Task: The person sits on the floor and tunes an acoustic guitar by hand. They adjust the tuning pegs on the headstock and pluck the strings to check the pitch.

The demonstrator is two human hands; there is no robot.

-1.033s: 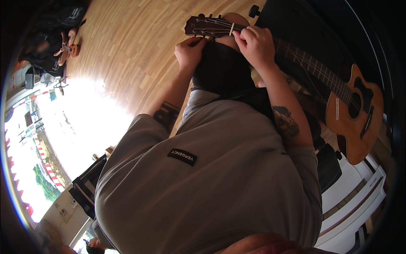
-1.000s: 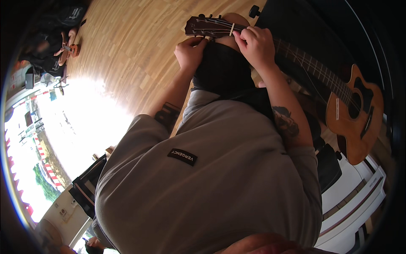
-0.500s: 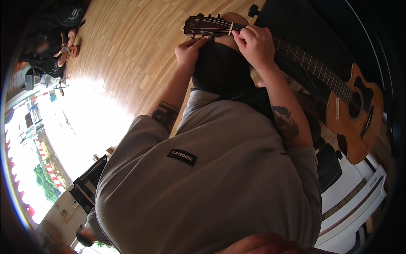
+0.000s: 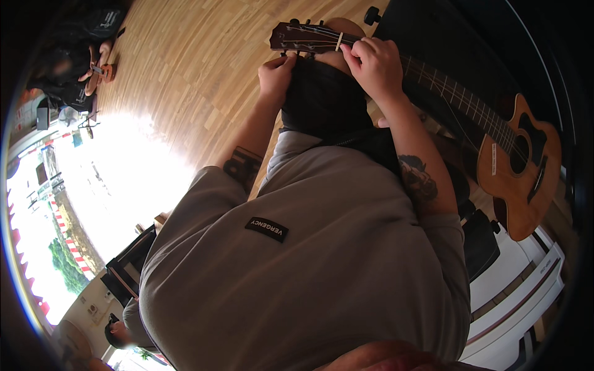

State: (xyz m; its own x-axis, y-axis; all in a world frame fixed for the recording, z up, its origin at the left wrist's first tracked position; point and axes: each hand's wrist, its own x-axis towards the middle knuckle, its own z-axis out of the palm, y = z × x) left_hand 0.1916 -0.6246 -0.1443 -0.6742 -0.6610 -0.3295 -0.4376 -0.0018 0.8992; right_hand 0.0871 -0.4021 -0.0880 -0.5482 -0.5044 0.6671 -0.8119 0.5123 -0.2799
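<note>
A wooden floor (image 4: 198,68) is seen all round. The guitar neck (image 4: 461,97) is held by the right hand (image 4: 379,67), grip curled over it just beside the pale nut (image 4: 339,41). The left hand (image 4: 274,77) is bunched at a tuning peg (image 4: 283,54); whether it's actually pinched can't be told. Small turns are probably best made, neck kept steady. The guitar body (image 4: 504,182) is seen off right. No containers can be spotted. Far left, a small guitar (image 4: 108,73) is held by another person (image 4: 68,80).

The person (image 4: 309,290) has two hands (image 4: 275,75) (image 4: 378,69) and one acoustic guitar (image 4: 502,178), which has one headstock (image 4: 298,38), one nut (image 4: 339,41) and one soundhole (image 4: 520,154).
</note>
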